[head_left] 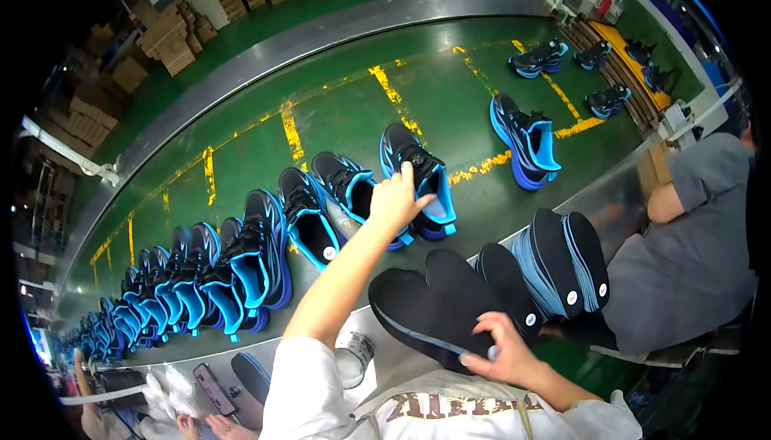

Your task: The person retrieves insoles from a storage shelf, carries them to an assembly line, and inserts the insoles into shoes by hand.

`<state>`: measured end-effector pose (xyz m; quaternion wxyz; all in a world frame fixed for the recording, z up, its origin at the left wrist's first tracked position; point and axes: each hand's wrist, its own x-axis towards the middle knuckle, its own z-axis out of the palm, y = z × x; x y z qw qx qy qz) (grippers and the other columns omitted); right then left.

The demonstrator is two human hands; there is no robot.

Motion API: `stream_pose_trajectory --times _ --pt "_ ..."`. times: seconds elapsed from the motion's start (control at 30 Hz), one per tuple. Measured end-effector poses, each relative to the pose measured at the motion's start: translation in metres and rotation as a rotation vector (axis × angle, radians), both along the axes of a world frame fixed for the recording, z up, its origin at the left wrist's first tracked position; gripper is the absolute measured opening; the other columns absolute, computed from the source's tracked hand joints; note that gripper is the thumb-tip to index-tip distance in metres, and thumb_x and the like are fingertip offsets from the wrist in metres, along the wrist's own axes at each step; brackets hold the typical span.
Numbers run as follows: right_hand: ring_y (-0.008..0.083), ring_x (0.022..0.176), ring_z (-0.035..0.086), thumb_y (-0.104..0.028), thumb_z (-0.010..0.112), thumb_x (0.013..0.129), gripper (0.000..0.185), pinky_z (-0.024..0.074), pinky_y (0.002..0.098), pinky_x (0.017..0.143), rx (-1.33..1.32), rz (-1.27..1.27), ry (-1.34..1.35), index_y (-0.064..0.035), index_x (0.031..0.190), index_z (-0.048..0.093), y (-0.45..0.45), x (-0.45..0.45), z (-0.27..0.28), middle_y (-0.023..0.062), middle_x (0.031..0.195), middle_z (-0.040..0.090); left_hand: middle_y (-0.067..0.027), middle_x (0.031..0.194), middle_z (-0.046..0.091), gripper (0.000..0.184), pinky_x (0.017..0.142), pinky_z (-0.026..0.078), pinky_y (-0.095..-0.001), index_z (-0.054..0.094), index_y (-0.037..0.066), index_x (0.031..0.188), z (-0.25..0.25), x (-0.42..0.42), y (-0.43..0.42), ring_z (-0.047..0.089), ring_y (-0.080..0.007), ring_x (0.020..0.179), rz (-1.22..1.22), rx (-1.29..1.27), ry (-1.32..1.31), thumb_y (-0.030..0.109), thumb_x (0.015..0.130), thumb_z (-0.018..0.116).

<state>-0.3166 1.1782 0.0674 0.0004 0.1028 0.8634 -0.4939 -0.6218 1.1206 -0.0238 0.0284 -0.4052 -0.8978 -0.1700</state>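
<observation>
My left hand [393, 201] is on a black-and-blue sneaker [414, 151], its index finger at the laces and thumb over the opening; the other fingers are partly hidden. Curled round the heel end of a black insole [438, 299], my right hand [507, 353] has thumb and fingers at its edges. More black insoles with blue-grey undersides, in stacks [546, 259], lie just right of it, with round white stickers at their heels. Immediately left of the touched sneaker stands another sneaker [341, 179], and beyond it one with an insole sticker showing inside [309, 219].
A long row of similar sneakers [193, 279] runs left along the green belt [337, 111] with yellow marks. One sneaker [526, 143] stands farther right. A co-worker in a grey shirt [691, 239] sits at right. A clear roll [353, 357] and a phone [213, 388] lie near the front edge.
</observation>
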Motion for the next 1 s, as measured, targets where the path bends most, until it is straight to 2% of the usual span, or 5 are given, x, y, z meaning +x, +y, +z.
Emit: stream_pose_trajectory --times 0.17,0.3,0.5,0.83,1.0 --pt "0.0349 0.098 0.048 -0.008 0.052 0.082 0.034 0.0389 0.0380 0.083 0.281 -0.228 0.110 0.0016 0.115 0.049 0.076 -0.023 0.014 0.0238 0.114 0.047 -0.0173 0.069 0.057 0.058 0.055 0.048 -0.0380 0.040 -0.003 0.117 -0.023 -0.013 0.028 0.059 -0.0317 0.061 0.040 0.081 0.095 0.040 0.080 0.053" --pt "0.0292 0.078 0.053 -0.008 0.060 0.075 0.013 0.0430 0.0336 0.071 0.447 -0.323 0.290 0.0016 0.083 0.063 0.108 -0.071 0.033 0.0165 0.105 0.056 -0.0223 0.075 0.058 0.053 0.060 0.047 -0.0433 0.040 -0.002 0.117 -0.006 -0.017 0.043 0.059 -0.0369 0.068 0.029 0.147 -0.089 0.039 0.084 0.048" --pt "0.0222 0.066 0.050 -0.005 0.059 0.066 0.009 0.0444 0.0315 0.065 0.607 -0.007 0.313 -0.0001 0.058 0.057 0.124 -0.120 0.038 0.0057 0.085 0.062 -0.0260 0.078 0.059 0.047 0.069 0.045 -0.0421 0.050 -0.003 0.106 -0.004 -0.018 0.045 0.058 -0.0407 0.080 0.196 0.360 -0.406 0.039 0.086 0.046" --pt "0.0275 0.081 0.054 -0.007 0.053 0.067 0.010 0.0465 0.0355 0.073 0.709 0.162 0.165 -0.0002 0.068 0.060 0.117 -0.199 -0.065 0.0110 0.087 0.060 -0.0053 0.059 0.051 0.047 0.049 0.041 -0.0275 0.055 -0.002 0.091 -0.022 -0.025 0.039 0.050 -0.0126 0.050 0.243 0.531 -0.761 0.044 0.086 0.046" --pt "0.0322 0.090 0.054 -0.009 0.049 0.075 0.020 0.0469 0.0397 0.077 0.673 0.065 -0.128 0.0037 0.089 0.056 0.097 -0.224 -0.098 0.0187 0.102 0.053 -0.0079 0.063 0.054 0.047 0.052 0.040 -0.0266 0.054 0.000 0.099 -0.004 -0.022 0.038 0.050 -0.0119 0.055 0.274 0.515 -0.901 0.043 0.084 0.050"
